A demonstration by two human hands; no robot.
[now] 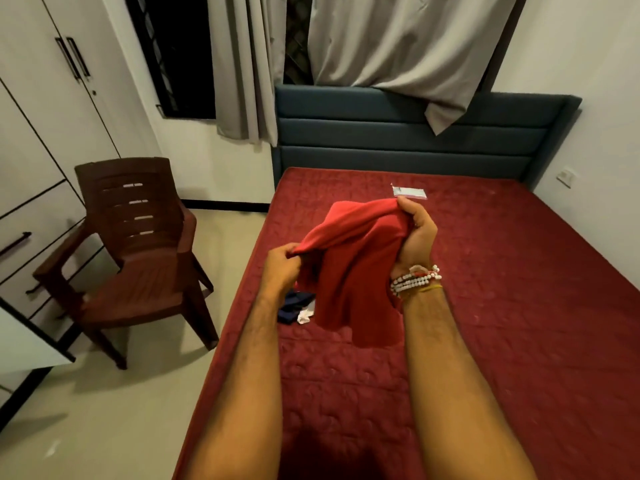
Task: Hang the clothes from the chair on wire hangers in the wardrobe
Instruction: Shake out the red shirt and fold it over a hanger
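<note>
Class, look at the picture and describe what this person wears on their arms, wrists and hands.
No sleeves show on either arm. Above the right hand, the wrist carries bracelets of white beads with some red, plus a thin yellow thread. The left hand and its wrist carry nothing.

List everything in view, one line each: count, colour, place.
red garment: 1, red, held over the bed by both hands
dark blue and white clothes: 1 heap, on the bed below the garment
bed cover: 1, dark red, right
headboard: 1, blue, behind the bed
packet: 1, clear, on the bed near the headboard
chair: 1, brown, left of the bed
wardrobe: 1, white, far left
curtains: 2, grey, over the window
bracelets: several, white-beaded, right wrist
left hand: 1, grips garment's left edge
right hand: 1, grips garment's top
</note>
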